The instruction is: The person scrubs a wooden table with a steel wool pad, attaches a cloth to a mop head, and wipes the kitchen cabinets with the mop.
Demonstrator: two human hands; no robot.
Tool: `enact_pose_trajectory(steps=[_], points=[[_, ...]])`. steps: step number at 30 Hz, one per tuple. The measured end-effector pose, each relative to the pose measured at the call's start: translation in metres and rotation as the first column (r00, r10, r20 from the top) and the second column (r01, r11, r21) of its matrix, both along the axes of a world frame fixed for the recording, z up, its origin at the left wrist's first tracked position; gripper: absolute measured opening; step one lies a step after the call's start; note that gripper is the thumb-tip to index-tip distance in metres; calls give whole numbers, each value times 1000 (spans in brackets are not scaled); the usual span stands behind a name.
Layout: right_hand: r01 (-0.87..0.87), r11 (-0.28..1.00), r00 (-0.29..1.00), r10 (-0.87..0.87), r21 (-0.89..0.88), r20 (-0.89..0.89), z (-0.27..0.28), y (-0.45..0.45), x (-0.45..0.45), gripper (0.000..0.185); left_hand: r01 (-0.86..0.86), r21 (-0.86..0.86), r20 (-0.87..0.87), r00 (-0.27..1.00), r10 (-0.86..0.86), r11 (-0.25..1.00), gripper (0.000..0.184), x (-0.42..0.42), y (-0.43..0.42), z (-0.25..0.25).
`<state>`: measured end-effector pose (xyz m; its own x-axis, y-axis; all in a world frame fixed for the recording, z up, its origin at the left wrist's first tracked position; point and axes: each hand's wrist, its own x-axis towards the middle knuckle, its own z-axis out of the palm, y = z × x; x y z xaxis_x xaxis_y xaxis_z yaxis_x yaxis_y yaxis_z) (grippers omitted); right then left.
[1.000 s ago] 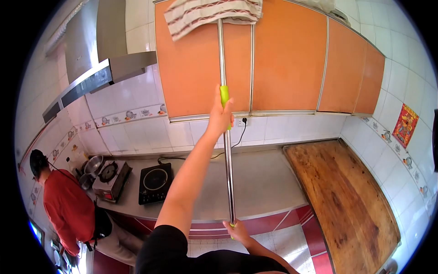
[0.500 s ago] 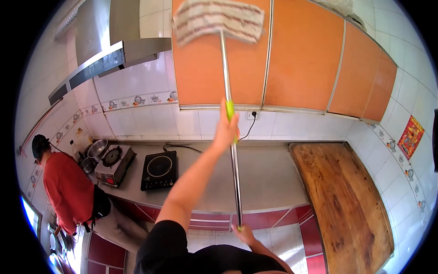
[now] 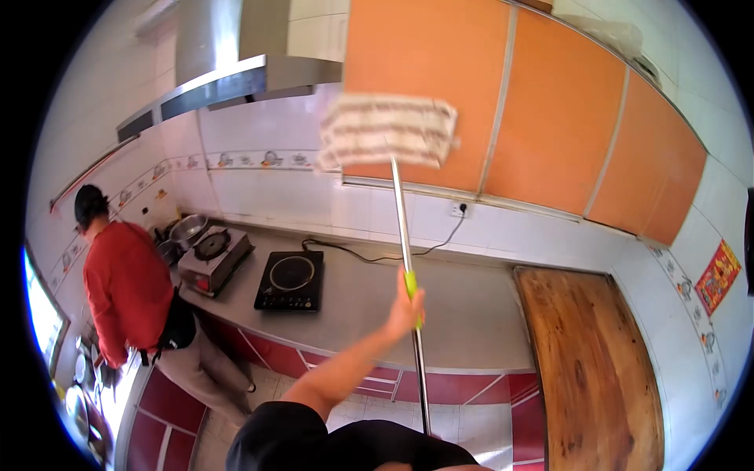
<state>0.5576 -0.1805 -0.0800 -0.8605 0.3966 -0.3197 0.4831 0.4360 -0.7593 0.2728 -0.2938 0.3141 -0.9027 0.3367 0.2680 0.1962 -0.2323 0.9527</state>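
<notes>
A flat mop [image 3: 400, 208] with a silver pole is raised in front of the wall cabinets. Its cream pad with brown stripes [image 3: 389, 132], slightly blurred, overlaps the lower part of the orange cabinet door [image 3: 428, 47] and sticks out past its left edge. My left hand [image 3: 405, 308] is closed around the pole at the lime-green grip [image 3: 411, 284], above the counter. From there the pole runs down to my black-clothed body, where its lower end is hidden. My right hand is out of sight.
On the steel counter [image 3: 361, 306] are a black induction cooker [image 3: 289, 281], a gas stove [image 3: 212, 259] and a metal pot [image 3: 188, 229]. A wooden board [image 3: 589, 353] lies at the right. A person in a red top [image 3: 129, 282] stands at the left. A range hood [image 3: 243, 74] overhangs the counter.
The mop pad has come down the cabinet door to its lower edge. My left hand has lowered with the pole, and my right hand has left the view. The camera view has shifted.
</notes>
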Motion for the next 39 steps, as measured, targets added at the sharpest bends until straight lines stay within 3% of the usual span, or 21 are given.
enact_pose_trajectory(steps=[1,3,9,15,17,19,23,26,30,34,39], points=[[19,999,998,-21,28,53,12,-7,9,39,11,-44,108,994,-6,999,78,11,4,-35],[36,998,993,-41,46,107,17,-13,16,40,48,59,93,994,-54,997,76,42,7,-82],[73,996,994,-77,51,84,34,-18,11,44,32,-7,81,996,-31,999,73,50,9,-78],[100,995,979,-94,23,-183,63,-23,-18,47,-17,-66,-147,989,7,998,72,-4,25,55],[49,998,925,-30,39,-378,149,-32,-50,54,-19,-69,-223,975,3,997,71,-18,29,116],[126,979,916,-53,161,-398,178,-31,-69,54,-25,-33,-272,962,15,999,69,-31,37,161],[279,956,814,-186,89,-550,212,-30,-70,52,29,78,-397,918,4,997,68,-11,52,189],[250,965,850,-177,84,-496,187,-9,-44,47,91,65,-401,914,-57,994,69,30,70,174],[334,940,862,-335,-70,-381,164,5,7,36,179,48,-383,912,-147,983,69,69,111,137],[364,929,865,-362,-62,-347,126,21,48,40,284,-79,-288,911,-294,956,74,89,153,99],[454,878,808,-477,-150,-345,101,42,75,47,339,-79,-256,902,-348,937,78,79,206,39]])
